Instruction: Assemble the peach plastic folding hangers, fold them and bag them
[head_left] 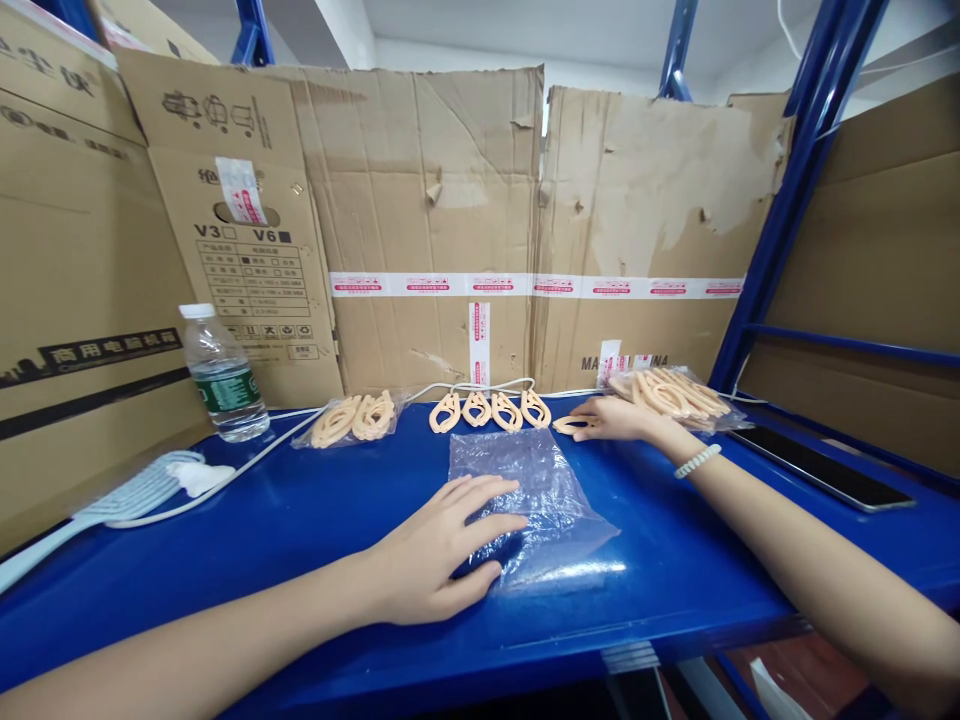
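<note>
My left hand (450, 550) lies palm down with its fingers spread, over the left edge of a flat clear plastic bag (536, 490) on the blue tabletop. At the far side, my right hand (611, 418) has its fingertips on a beige folding hanger (571, 425), which is partly covered by them. To its left, several matching folded hangers (506, 410) stand out in a row behind the bag. Beside my right wrist is a heap of more such hangers (671, 393) in clear plastic.
Bagged hangers (352, 418) lie at the left, near a water bottle (225, 380). A light blue fly swatter (135, 490) and a white cable (281, 440) are at the far left. On the right rests a black phone (817, 465). Cardboard (435, 220) walls the back.
</note>
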